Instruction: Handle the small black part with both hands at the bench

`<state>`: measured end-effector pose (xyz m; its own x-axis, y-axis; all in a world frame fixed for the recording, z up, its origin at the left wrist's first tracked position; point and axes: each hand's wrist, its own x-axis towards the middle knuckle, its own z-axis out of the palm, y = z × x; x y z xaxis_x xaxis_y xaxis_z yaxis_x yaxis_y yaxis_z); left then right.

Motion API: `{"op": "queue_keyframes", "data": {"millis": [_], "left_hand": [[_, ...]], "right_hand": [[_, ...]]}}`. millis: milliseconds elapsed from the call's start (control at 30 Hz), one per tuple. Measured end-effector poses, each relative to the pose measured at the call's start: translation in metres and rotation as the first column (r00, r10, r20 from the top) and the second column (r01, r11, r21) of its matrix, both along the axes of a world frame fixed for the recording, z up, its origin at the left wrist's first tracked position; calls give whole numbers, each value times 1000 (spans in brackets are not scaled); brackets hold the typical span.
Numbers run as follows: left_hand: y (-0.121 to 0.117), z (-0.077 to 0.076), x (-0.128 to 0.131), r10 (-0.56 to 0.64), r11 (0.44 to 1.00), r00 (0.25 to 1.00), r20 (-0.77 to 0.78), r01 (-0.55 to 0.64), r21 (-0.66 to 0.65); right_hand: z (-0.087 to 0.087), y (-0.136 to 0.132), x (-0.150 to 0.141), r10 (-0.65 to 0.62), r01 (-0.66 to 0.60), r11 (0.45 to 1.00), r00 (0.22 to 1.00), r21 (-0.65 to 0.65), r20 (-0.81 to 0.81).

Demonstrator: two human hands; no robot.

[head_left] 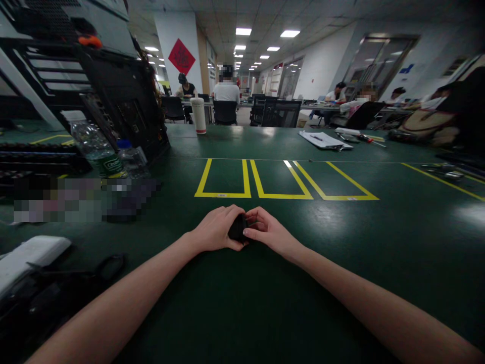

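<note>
My left hand is wrapped round a small black object, thumb below and fingers over the top. It looks like a dark block; its exact kind I cannot make out. From the other side, my right hand has its thumb and fingertips against the object's right edge. Both hands are low over the dark green table, in front of the yellow tape outlines. Part of the black object is hidden by my left fingers.
On the left are a black metal frame, a large plastic bottle, a blue-capped bottle and a white box. Further back stand a lidded cup and a clipboard. Several people sit at desks beyond.
</note>
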<state>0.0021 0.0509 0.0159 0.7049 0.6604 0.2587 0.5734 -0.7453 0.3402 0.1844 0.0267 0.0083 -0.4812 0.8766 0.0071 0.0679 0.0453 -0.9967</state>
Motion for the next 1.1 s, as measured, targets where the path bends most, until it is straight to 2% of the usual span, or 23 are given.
{"op": "queue_keyframes", "data": {"millis": [167, 300, 467, 633, 833, 1100], "left_hand": [[1, -3, 0, 9, 1000, 1000, 9, -9, 9], [1, -4, -1, 15, 1000, 1000, 6, -15, 24], [1, -2, -1, -4, 999, 1000, -10, 4, 38], [2, -3, -2, -17, 998, 1000, -24, 19, 53], [3, -4, -2, -36, 997, 999, -37, 38, 70], [4, -3, -1, -34, 998, 999, -37, 36, 61]], "right_hand": [[-2, -1, 2, 36, -36, 997, 999, 68, -2], [-4, -2, 1, -7, 5, 995, 1000, 104, 27], [-4, 0, -1, -23, 19, 995, 999, 97, 44], [-3, -2, 1, 26, -34, 997, 993, 76, 112], [-3, -6, 0, 22, -53, 977, 989, 209, 145], [-4, -5, -2, -10, -13, 981, 993, 195, 115]]}}
